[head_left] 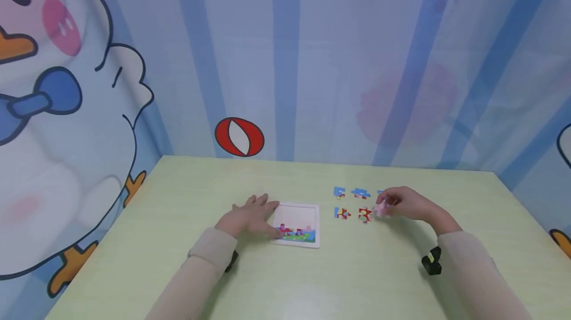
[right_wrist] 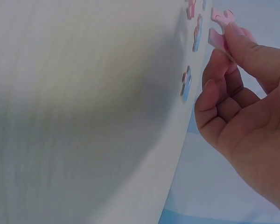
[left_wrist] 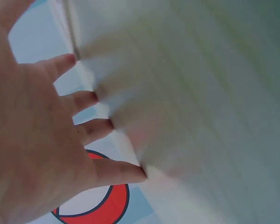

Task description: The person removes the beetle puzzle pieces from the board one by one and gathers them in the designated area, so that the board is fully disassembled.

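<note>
My right hand (head_left: 408, 203) pinches a pink jigsaw puzzle piece (head_left: 380, 209) between thumb and fingers, above the table. In the right wrist view the same piece (right_wrist: 217, 39) shows knobbed edges at the fingertips. A square puzzle tray (head_left: 318, 226) with a pale rim lies in the middle; its lower part bears a colourful picture strip (head_left: 298, 234), and its upper part is bare. With fingers spread, my left hand (head_left: 250, 217) rests at the tray's left side, thumb at its lower left and index fingertip near the top corner. Fingertips (left_wrist: 130, 172) touch the tabletop in the left wrist view.
Several loose puzzle pieces lie in two rows right of the tray, among them a blue one (head_left: 360, 193) and a red and yellow one (head_left: 365, 215). Behind the pale table (head_left: 214, 176) hangs a printed curtain (head_left: 321, 87). Black straps (head_left: 431, 261) circle the wrists.
</note>
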Demonstrator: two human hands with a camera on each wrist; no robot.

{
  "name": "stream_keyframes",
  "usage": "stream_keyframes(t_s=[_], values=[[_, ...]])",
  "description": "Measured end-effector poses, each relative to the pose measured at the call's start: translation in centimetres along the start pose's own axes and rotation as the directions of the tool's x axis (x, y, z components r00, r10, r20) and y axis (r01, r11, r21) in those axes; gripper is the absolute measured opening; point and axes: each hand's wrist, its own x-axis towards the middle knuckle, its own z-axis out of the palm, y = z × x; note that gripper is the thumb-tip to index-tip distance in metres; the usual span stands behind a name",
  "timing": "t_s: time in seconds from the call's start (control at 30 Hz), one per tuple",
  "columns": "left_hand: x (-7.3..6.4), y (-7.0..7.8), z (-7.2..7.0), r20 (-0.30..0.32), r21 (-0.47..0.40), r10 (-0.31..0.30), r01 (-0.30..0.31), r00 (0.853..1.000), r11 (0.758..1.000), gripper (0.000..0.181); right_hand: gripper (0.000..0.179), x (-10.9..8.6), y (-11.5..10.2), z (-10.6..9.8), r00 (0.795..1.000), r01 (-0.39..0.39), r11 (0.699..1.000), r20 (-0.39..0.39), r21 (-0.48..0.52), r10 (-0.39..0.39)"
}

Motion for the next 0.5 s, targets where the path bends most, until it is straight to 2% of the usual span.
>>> stream_keyframes(t_s=[0.33,0.5], values=[[-0.8,-0.1,0.2,-0.004,-0.040,0.000,0.000,1.000,0.999,0.085,0.025,-0.4,1.2,-0.3,0.994,-0.104,0.994,0.022,0.025,0.104],[-0.8,-0.2,0.3,-0.005,-0.048,0.012,-0.013,1.000,0.999,0.086,0.027,-0.2,2.0,-0.2,0.996,-0.081,0.995,0.041,0.060,0.078]])
